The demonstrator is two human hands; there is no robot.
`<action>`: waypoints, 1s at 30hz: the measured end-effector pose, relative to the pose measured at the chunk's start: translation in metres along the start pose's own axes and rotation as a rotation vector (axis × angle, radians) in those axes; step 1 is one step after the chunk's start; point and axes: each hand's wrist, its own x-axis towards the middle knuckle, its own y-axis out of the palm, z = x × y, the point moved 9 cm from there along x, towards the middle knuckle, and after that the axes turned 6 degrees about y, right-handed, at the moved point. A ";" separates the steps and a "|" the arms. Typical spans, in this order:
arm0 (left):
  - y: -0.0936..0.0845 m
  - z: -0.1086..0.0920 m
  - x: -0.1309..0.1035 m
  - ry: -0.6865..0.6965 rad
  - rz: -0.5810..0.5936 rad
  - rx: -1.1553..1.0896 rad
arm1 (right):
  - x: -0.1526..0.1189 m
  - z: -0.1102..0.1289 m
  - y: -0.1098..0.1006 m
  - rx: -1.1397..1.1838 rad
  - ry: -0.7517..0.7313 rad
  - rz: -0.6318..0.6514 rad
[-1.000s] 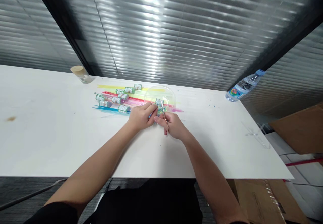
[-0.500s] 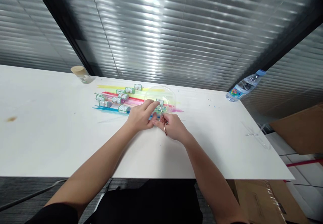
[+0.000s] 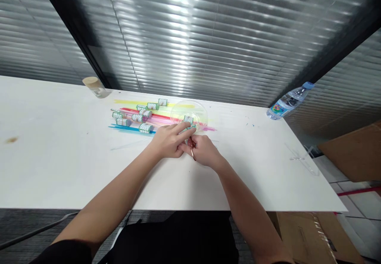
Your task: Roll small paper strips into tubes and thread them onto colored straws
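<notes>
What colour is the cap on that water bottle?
The cap is blue; it shows best in the head view, the only one.

Print shows on the blue label of the water bottle (image 3: 288,101) and on the wrappers of the small rolls (image 3: 145,128), but none can be read.

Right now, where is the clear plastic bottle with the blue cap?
In the head view, the clear plastic bottle with the blue cap stands on the right, near the far right corner of the white table.
</notes>
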 end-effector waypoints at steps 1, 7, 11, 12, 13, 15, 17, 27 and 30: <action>-0.005 0.001 0.001 0.006 -0.039 -0.014 | 0.000 -0.002 0.000 0.030 0.009 0.006; -0.025 0.007 -0.008 -0.110 -0.328 -0.314 | 0.002 -0.008 -0.002 0.350 0.057 0.058; -0.008 0.015 -0.020 -0.498 -0.413 -0.728 | 0.000 -0.003 -0.011 0.504 0.041 0.092; 0.000 0.019 -0.023 -0.626 -0.427 -0.862 | -0.001 -0.001 -0.014 0.529 0.023 0.105; 0.008 0.021 -0.025 -0.745 -0.450 -1.009 | -0.004 0.003 -0.016 0.551 0.004 0.125; 0.023 0.022 -0.027 -0.940 -0.509 -1.313 | -0.009 0.010 -0.018 0.578 -0.031 0.187; 0.034 0.016 -0.022 -1.029 -0.543 -1.606 | -0.014 0.015 -0.014 0.571 -0.055 0.251; 0.058 -0.002 -0.019 -1.223 -0.625 -2.067 | -0.005 0.009 0.011 0.409 -0.035 0.154; 0.063 0.001 -0.020 -1.260 -0.647 -2.064 | -0.004 0.010 0.012 0.379 -0.034 0.131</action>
